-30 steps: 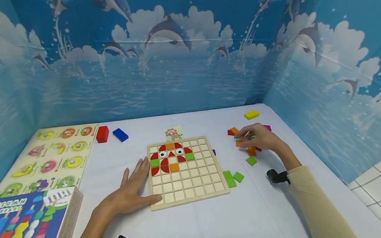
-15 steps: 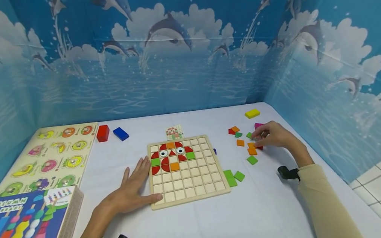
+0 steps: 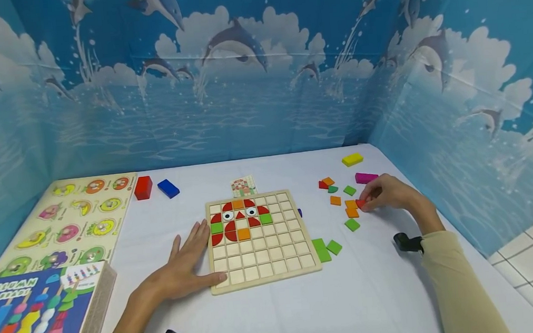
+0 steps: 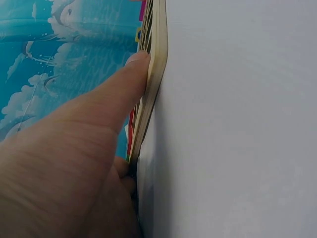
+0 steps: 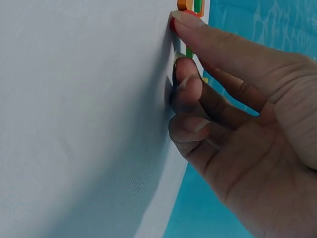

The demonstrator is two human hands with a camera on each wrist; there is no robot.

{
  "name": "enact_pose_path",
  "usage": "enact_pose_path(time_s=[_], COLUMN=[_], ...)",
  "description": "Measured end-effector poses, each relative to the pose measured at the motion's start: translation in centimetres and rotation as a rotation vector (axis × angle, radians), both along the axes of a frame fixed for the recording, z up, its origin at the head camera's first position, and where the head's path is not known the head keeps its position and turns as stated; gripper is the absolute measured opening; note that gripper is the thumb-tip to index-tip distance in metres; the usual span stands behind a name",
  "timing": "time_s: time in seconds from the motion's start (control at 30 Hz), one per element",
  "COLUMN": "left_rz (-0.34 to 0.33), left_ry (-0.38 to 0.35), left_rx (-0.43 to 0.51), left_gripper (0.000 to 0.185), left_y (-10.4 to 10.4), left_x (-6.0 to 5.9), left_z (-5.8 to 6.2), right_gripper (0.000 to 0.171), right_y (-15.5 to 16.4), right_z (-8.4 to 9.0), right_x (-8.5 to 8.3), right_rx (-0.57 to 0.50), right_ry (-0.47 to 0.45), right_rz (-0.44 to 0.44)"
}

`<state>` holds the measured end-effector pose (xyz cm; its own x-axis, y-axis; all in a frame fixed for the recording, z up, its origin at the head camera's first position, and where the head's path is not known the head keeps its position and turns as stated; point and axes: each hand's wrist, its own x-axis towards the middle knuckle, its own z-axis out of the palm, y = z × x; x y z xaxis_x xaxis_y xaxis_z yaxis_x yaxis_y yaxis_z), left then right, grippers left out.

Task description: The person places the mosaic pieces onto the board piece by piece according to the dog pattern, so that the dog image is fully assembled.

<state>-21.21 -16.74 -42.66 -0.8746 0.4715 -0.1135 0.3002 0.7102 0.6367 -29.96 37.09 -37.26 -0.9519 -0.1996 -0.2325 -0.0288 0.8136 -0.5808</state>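
Note:
The wooden grid board (image 3: 265,256) lies on the white table, bearing red, green, orange and eye-patterned tiles in its upper left squares. My left hand (image 3: 180,269) rests along the board's left side, fingers spread and the thumb over its near left corner; in the left wrist view that thumb (image 4: 133,74) touches the rim. At the right, my right hand (image 3: 388,195) pinches a small red tile with a curved edge (image 3: 360,204) between thumb and fingertips, close over the table. Loose orange tiles (image 3: 352,212) lie right beside those fingertips.
Green tiles (image 3: 352,224) and a magenta block (image 3: 366,178) lie near the right hand, a yellow block (image 3: 352,159) farther back. A picture card (image 3: 243,186) sits behind the board. Red (image 3: 143,188) and blue (image 3: 168,188) blocks, a fruit board (image 3: 71,220) and a box (image 3: 37,319) occupy the left.
My right hand has moved rightward and slightly down from the middle of the loose tiles to the red tile, uncovering several tiles and the magenta block. My left hand stays on the board.

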Motion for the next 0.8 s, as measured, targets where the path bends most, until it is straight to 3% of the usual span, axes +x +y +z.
enact_pose_path(time_s=[0.27,0.47,0.6,0.8], left_rz=[-0.005,-0.001,-0.008,0.011], left_ry=[-0.019,-0.013,-0.019,-0.013], left_rx=[0.003,0.002,0.006,-0.028], left_gripper=[0.126,0.123,0.123,0.123], left_y=[0.0,-0.1,0.0,0.1], left_x=[0.2,-0.1,-0.1,-0.1], left_z=[0.5,0.7,0.8,0.5], right_gripper=[0.024,0.023,0.023,0.017], right_y=[-0.6,-4.5,-7.4,-12.2], right_z=[0.6,1.1,1.0,1.2], right_x=[-0.1,-0.3,-0.2,0.1], right_rx=[-0.071,-0.214,-0.235,-0.215], right_ry=[0.061,0.071,0.042,0.099], right_rz=[0.002,0.049,0.071,0.238])
